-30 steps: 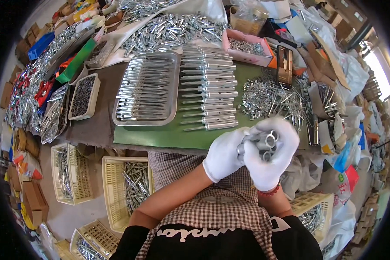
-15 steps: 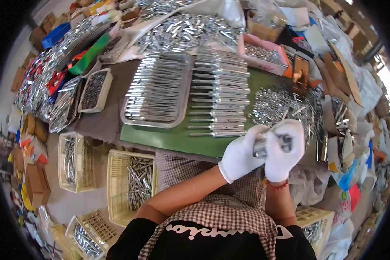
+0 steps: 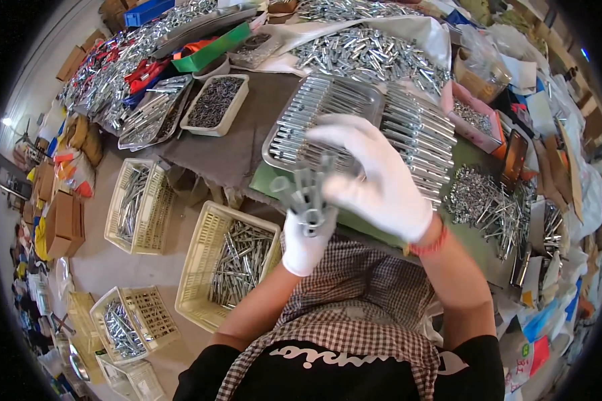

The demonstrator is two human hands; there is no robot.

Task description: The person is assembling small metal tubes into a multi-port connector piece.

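Note:
My left hand (image 3: 306,247), in a white glove, is closed round an upright bundle of shiny metal tubes (image 3: 306,190) in front of the green work surface. Blur hides the tubes' fine detail. My right hand (image 3: 388,190), gloved too, is raised just right of the bundle with its fingers apart; I see nothing in it. Its thumb side is close to the tubes, but I cannot tell if it touches them. Behind it, a metal tray (image 3: 269,152) holds long slim metal rods (image 3: 299,123), partly covered by the hand. To the right lies a row of metal rod assemblies (image 3: 418,137).
Small metal parts (image 3: 471,190) are heaped at the right, near a pink box (image 3: 491,144). A cream bin (image 3: 241,100) of dark small parts sits left of the tray. Yellow crates (image 3: 197,267) with metal rods stand below the table's edge. Tubes (image 3: 374,53) pile up at the back.
Both hands have moved left from the heap of small parts, with the tubes now upright in my left hand. My right hand has parted from the left and opened. The view has shifted left.

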